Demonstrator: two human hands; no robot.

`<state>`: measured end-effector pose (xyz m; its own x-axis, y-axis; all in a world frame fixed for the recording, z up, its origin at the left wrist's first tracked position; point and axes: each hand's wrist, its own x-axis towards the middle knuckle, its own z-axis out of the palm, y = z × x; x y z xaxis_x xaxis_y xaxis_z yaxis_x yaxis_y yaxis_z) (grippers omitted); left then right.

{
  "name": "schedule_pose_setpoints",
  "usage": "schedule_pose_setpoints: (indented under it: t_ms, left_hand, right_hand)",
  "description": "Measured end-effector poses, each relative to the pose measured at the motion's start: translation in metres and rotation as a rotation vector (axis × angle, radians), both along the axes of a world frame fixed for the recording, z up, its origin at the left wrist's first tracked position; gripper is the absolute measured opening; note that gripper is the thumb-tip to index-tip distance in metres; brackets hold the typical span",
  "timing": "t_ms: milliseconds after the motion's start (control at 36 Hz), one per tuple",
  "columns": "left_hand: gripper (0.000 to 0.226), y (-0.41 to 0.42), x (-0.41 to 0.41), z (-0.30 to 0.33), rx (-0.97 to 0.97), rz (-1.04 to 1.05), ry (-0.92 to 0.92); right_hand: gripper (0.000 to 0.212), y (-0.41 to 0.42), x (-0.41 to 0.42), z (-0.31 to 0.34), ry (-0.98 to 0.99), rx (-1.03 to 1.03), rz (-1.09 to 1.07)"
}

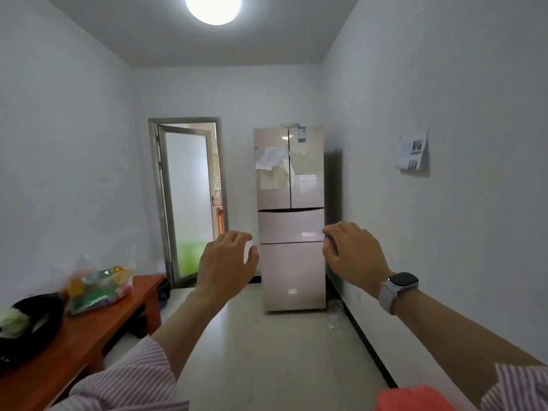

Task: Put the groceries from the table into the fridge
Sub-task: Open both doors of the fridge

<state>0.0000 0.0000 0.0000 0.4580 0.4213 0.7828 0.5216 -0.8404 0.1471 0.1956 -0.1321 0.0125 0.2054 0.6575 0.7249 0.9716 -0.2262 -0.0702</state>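
A pale pink fridge (290, 221) stands against the far wall with all its doors shut and papers stuck on the upper doors. My left hand (226, 262) and my right hand (354, 253) are raised in front of me, fingers loosely curled, holding nothing; a watch sits on the right wrist. On the low wooden table (98, 330) at the left lie a clear plastic bag of colourful groceries (98, 287) and a black bag (32, 324) with a pale green vegetable showing. Both hands are well away from the table and the fridge.
An open glass door (186, 200) stands left of the fridge, with something green on the floor behind it. A paper holder (413, 151) hangs on the right wall. Light tiled floor (275, 351) runs from me to the fridge. Small debris lies by the right baseboard.
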Motion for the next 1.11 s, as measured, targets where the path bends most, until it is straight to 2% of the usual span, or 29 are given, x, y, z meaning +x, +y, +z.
schedule_pose_setpoints:
  t_ms: [139, 333, 528, 639, 722, 778, 861, 1111]
  left_hand:
    - [0.022, 0.034, 0.023, -0.056, -0.157, 0.051, 0.0]
    - [0.024, 0.094, 0.082, -0.142, -0.296, 0.064, 0.07]
    - [0.029, 0.172, 0.177, -0.203, -0.418, 0.047, 0.185]
    - [0.032, 0.218, 0.226, -0.22, -0.441, 0.043, 0.289]
    - [0.03, 0.257, 0.252, -0.225, -0.446, 0.058, 0.328]
    - [0.029, 0.286, 0.27, -0.227, -0.456, 0.075, 0.339]
    - [0.03, 0.335, 0.3, -0.232, -0.475, 0.087, 0.339]
    - [0.029, 0.515, 0.405, -0.258, -0.509, 0.077, 0.361]
  right_hand:
    - [0.035, 0.045, 0.018, -0.058, 0.014, 0.002, 0.068]
    - [0.028, 0.114, 0.07, -0.152, 0.105, -0.027, 0.06]
    - [0.045, 0.187, 0.157, -0.218, 0.236, -0.19, 0.05]
    - [0.05, 0.234, 0.211, -0.241, 0.289, -0.266, 0.026]
    - [0.043, 0.277, 0.246, -0.25, 0.334, -0.273, 0.001]
    - [0.038, 0.308, 0.266, -0.256, 0.351, -0.294, -0.003]
    - [0.046, 0.358, 0.298, -0.263, 0.348, -0.304, 0.032]
    - [0.033, 0.527, 0.4, -0.277, 0.382, -0.285, 0.029]
